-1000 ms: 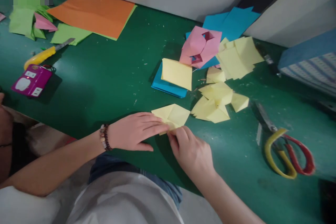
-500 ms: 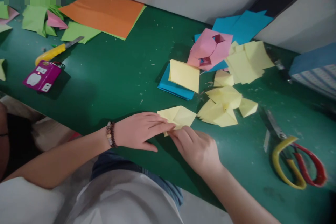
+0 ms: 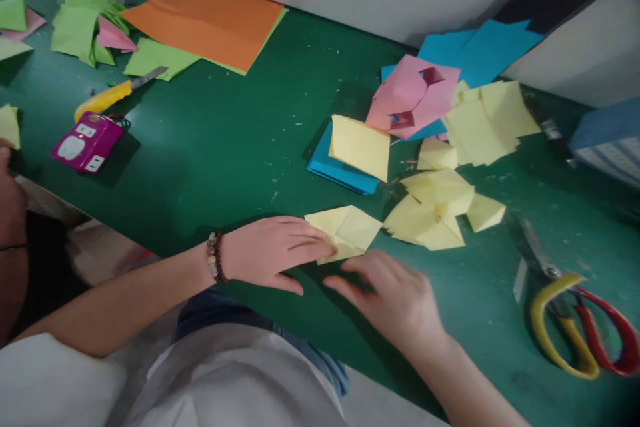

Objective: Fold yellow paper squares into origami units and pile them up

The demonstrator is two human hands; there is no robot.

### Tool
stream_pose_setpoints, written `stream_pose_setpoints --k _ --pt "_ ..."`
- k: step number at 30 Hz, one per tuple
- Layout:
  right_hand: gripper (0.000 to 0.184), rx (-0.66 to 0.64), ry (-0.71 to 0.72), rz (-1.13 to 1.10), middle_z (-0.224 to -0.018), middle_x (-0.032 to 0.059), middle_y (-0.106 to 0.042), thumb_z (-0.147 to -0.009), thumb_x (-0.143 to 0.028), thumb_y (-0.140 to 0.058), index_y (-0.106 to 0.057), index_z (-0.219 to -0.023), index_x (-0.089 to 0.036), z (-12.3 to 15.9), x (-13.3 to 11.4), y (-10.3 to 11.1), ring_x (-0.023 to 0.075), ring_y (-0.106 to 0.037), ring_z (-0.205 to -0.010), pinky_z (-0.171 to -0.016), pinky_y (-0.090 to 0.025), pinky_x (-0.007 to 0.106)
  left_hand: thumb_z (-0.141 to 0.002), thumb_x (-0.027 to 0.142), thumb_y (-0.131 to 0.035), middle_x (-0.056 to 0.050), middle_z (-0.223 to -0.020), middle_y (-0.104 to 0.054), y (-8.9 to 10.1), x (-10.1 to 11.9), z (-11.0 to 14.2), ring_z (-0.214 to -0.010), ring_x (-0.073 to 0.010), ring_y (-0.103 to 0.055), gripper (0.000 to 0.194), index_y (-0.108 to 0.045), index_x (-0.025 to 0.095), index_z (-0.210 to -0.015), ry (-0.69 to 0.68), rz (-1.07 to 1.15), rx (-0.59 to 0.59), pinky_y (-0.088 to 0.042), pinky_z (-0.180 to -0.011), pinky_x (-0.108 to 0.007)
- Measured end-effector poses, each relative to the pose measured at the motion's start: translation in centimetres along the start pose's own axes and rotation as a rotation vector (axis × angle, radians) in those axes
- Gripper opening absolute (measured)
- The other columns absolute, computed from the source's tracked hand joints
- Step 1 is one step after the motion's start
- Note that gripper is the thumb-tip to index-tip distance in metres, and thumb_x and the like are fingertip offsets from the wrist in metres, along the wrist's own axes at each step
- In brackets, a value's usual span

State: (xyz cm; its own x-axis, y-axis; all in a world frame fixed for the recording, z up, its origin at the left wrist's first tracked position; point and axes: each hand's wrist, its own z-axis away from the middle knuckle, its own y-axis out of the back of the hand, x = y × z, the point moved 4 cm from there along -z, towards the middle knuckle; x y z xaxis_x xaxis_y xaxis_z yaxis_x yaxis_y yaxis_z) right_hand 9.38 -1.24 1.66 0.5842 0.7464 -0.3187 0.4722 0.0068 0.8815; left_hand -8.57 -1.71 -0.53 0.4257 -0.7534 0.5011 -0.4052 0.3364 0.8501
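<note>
A partly folded yellow paper square (image 3: 350, 230) lies on the green table (image 3: 210, 147) near its front edge. My left hand (image 3: 270, 253), with a bead bracelet at the wrist, lies flat with its fingers stretched onto the paper's left corner, pressing it down. My right hand (image 3: 395, 297) hovers just below and right of the paper, fingers spread, holding nothing. Right of the paper is a heap of folded yellow pieces (image 3: 435, 210).
Yellow-and-red scissors (image 3: 575, 313) lie at the right. A yellow sheet on blue paper (image 3: 350, 153), a pink folded piece (image 3: 415, 93), more yellow squares (image 3: 487, 120), orange paper (image 3: 205, 13), a yellow knife (image 3: 110, 97) and a magenta box (image 3: 87, 143) lie farther back. Another person's arm (image 3: 10, 213) shows at left.
My right hand has let go of the paper's lower edge and drawn back to the right with fingers spread. The left hand stays pressed on the paper. The view has shifted slightly.
</note>
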Motion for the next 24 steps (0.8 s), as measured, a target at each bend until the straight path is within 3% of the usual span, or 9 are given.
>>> stream_pose_setpoints --k 3,6,9,17,20,24 --pt "0.008 0.067 -0.098 0.100 -0.068 -0.0022 -0.067 -0.088 -0.025 -0.064 -0.064 -0.090 -0.018 0.1 1.5 1.4 0.0074 -0.061 -0.055 -0.053 -0.044 0.020 -0.091 0.048 -0.055 -0.015 -0.127 -0.063 0.2 0.3 0.2 -0.125 -0.0235 -0.054 0.051 -0.058 0.011 -0.125 -0.077 -0.069 0.082 -0.038 -0.111 -0.040" --pt "0.011 0.043 -0.062 0.143 -0.083 0.0008 -0.072 -0.086 -0.019 -0.063 -0.066 -0.097 -0.019 0.2 2.1 1.7 0.0105 -0.068 -0.069 -0.060 -0.050 0.021 -0.091 0.047 -0.055 -0.011 -0.110 -0.071 0.6 0.5 0.5 -0.118 -0.0228 -0.060 0.037 -0.069 0.013 -0.095 -0.120 -0.129 0.191 -0.042 -0.108 -0.039" --pt "0.019 0.008 -0.020 0.167 -0.099 0.0045 -0.072 -0.087 -0.018 -0.060 -0.067 -0.104 -0.019 0.3 2.2 1.2 0.0134 -0.070 -0.077 -0.061 -0.052 0.023 -0.091 0.048 -0.056 -0.008 -0.095 -0.073 0.9 0.4 0.6 -0.111 -0.0212 -0.064 0.038 -0.067 0.016 -0.074 -0.100 -0.162 0.261 -0.045 -0.106 -0.036" --pt "0.026 -0.018 0.059 0.201 -0.119 0.0081 -0.069 -0.087 -0.012 -0.056 -0.065 -0.111 -0.016 0.5 2.0 0.4 0.0162 -0.070 -0.084 -0.068 -0.054 0.026 -0.092 0.046 -0.054 -0.008 -0.098 -0.073 0.7 0.1 0.4 -0.109 -0.0194 -0.064 0.034 -0.069 0.016 -0.086 -0.061 -0.205 0.245 -0.047 -0.105 -0.036" --pt "0.029 -0.008 0.099 0.182 -0.107 0.0047 -0.074 -0.087 -0.010 -0.058 -0.063 -0.115 -0.016 0.6 1.5 0.8 0.0131 -0.069 -0.073 -0.064 -0.052 0.025 -0.093 0.042 -0.054 -0.007 -0.096 -0.073 1.0 0.3 0.3 -0.108 -0.0194 -0.064 0.030 -0.069 0.016 -0.085 -0.051 -0.250 0.276 -0.047 -0.105 -0.037" --pt "0.023 -0.020 0.175 0.067 -0.091 0.0031 -0.075 -0.086 -0.010 -0.060 -0.065 -0.107 -0.016 0.7 1.3 1.4 0.0123 -0.067 -0.070 -0.062 -0.051 0.025 -0.092 0.018 -0.055 -0.003 -0.093 -0.072 1.5 0.3 0.2 -0.102 -0.0178 -0.064 0.017 -0.069 0.017 -0.083 0.017 -0.319 0.331 -0.049 -0.101 -0.035"
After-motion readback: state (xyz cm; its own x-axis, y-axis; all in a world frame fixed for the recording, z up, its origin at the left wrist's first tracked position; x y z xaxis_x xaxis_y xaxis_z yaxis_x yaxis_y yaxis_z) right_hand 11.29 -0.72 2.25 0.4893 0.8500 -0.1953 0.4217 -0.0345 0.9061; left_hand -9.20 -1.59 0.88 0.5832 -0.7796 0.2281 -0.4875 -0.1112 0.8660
